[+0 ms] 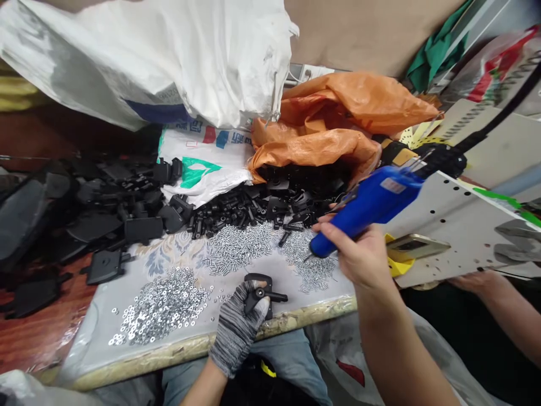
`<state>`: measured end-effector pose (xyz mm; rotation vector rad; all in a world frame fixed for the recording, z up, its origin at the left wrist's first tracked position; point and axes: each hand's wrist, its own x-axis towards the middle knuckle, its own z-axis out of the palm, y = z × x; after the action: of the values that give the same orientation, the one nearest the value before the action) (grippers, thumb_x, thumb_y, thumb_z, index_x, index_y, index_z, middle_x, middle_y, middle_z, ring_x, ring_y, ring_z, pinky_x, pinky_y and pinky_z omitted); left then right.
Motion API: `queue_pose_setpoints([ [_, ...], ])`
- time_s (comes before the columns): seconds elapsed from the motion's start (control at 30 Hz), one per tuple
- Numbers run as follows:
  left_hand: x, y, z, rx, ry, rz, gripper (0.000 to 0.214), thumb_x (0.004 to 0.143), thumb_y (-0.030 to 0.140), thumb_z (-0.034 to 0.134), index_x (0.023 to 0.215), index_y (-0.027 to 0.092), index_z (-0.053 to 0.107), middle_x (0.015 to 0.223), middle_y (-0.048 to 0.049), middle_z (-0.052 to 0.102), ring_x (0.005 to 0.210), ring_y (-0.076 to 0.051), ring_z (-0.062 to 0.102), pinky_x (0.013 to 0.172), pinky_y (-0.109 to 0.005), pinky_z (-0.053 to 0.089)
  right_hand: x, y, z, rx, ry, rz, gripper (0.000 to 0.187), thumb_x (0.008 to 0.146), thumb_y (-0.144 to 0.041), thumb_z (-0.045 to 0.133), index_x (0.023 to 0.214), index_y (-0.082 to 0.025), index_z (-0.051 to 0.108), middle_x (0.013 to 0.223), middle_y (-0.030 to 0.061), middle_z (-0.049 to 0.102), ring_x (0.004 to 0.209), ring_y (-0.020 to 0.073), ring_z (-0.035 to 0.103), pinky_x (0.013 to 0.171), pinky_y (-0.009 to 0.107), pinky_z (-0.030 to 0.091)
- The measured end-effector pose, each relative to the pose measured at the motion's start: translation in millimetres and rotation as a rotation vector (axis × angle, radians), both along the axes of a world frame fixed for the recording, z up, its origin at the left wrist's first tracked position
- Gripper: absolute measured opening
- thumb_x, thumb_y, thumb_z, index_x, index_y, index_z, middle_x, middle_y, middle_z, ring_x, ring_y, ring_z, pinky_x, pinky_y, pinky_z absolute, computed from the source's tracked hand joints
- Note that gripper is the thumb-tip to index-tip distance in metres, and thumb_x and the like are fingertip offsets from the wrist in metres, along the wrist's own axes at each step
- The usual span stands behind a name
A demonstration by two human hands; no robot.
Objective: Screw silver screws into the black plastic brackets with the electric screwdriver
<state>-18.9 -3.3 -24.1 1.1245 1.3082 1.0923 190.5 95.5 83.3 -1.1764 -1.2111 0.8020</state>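
My left hand, in a grey knit glove, grips a small black plastic part with a pin sticking out to the right, pressing it on the board near the front edge. My bare right hand is wrapped round a blue electric screwdriver, its tip pointing down into a pile of small silver screws. A second screw pile lies left of it. A heap of silver washers sits left of my left hand.
Black plastic parts spill from an orange sack at the back. Larger black pieces lie at left. A white sack looms behind. Another person's arm and a perforated white panel are at right.
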Motion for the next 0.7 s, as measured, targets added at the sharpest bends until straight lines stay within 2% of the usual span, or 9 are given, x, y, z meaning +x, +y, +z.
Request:
queue_pose_setpoints([
  [0.13, 1, -1, -1.3, 0.006, -0.013, 0.011, 0.03, 0.08, 0.034, 0.066, 0.105, 0.018, 0.069, 0.116, -0.0102, 0.073, 0.111, -0.027, 0.067, 0.104, -0.045, 0.049, -45, -17, -4.9, -0.055, 0.205, 0.285, 0.041, 0.064, -0.028, 0.087, 0.097, -0.022, 0.064, 0.077, -0.0018, 0.067, 0.073, 0.0186, 0.068, 0.072, 0.036, 0.058],
  [0.27, 3, -1, -4.1, -0.003, -0.108, 0.016, 0.025, 0.08, 0.033, 0.067, 0.1, 0.019, 0.069, 0.112, -0.01, 0.074, 0.107, -0.026, 0.068, 0.102, -0.045, 0.05, -73, -29, 0.3, -0.028, 0.388, 0.433, 0.047, 0.065, -0.024, 0.086, 0.103, -0.025, 0.059, 0.074, -0.0058, 0.064, 0.066, 0.0149, 0.067, 0.063, 0.03, 0.057],
  [0.4, 4, 0, -6.7, -0.034, -0.124, 0.033, 0.027, 0.078, 0.033, 0.069, 0.1, 0.018, 0.068, 0.11, -0.0103, 0.075, 0.102, -0.027, 0.07, 0.099, -0.047, 0.052, -86, -37, -4.2, -0.072, 0.451, 0.455, 0.046, 0.073, -0.026, 0.08, 0.11, -0.025, 0.053, 0.072, -0.0052, 0.066, 0.058, 0.0132, 0.066, 0.056, 0.026, 0.054],
  [0.53, 3, 0, -9.3, -0.033, -0.078, 0.015, 0.031, 0.079, 0.035, 0.068, 0.104, 0.018, 0.067, 0.112, -0.0108, 0.075, 0.105, -0.027, 0.069, 0.1, -0.046, 0.051, -90, -40, -15.6, -0.093, 0.425, 0.425, 0.039, 0.074, -0.024, 0.078, 0.104, -0.023, 0.054, 0.066, -0.0068, 0.062, 0.055, 0.0126, 0.063, 0.056, 0.027, 0.053],
  [0.7, 5, 1, -21.7, 0.001, -0.005, -0.003, 0.029, 0.082, 0.036, 0.065, 0.105, 0.019, 0.068, 0.105, -0.0086, 0.076, 0.096, -0.025, 0.07, 0.091, -0.043, 0.055, -91, -44, -23.5, -0.101, 0.235, 0.445, 0.032, 0.074, -0.028, 0.077, 0.096, -0.025, 0.053, 0.067, -0.0052, 0.058, 0.056, 0.0146, 0.06, 0.059, 0.032, 0.054],
])
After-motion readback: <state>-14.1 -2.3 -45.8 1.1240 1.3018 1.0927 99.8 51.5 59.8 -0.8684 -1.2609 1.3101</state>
